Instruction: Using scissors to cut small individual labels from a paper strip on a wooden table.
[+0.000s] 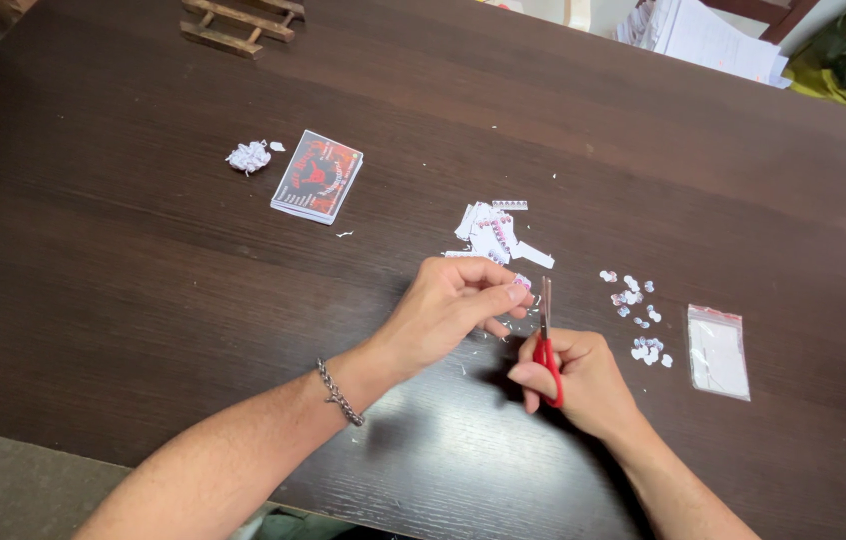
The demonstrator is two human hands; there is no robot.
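Observation:
My left hand point(453, 310) pinches a tiny white and pink paper piece point(522, 283) between thumb and fingertips. My right hand point(583, 375) grips small red-handled scissors point(546, 345), blades pointing up right beside that paper piece. Just beyond the hands lies a heap of cut paper strips point(493, 230). Several small cut-out paper bits point(635, 300) are scattered to the right of the scissors. A metal chain bracelet point(340, 393) sits on my left wrist.
On the dark wooden table point(143, 280) lie a stack of red-and-black printed cards point(318, 175), a crumpled paper scrap pile point(250, 156), a small clear zip bag point(718, 352), a wooden rack point(238, 22) at the far edge and white papers point(713, 35) at the back right.

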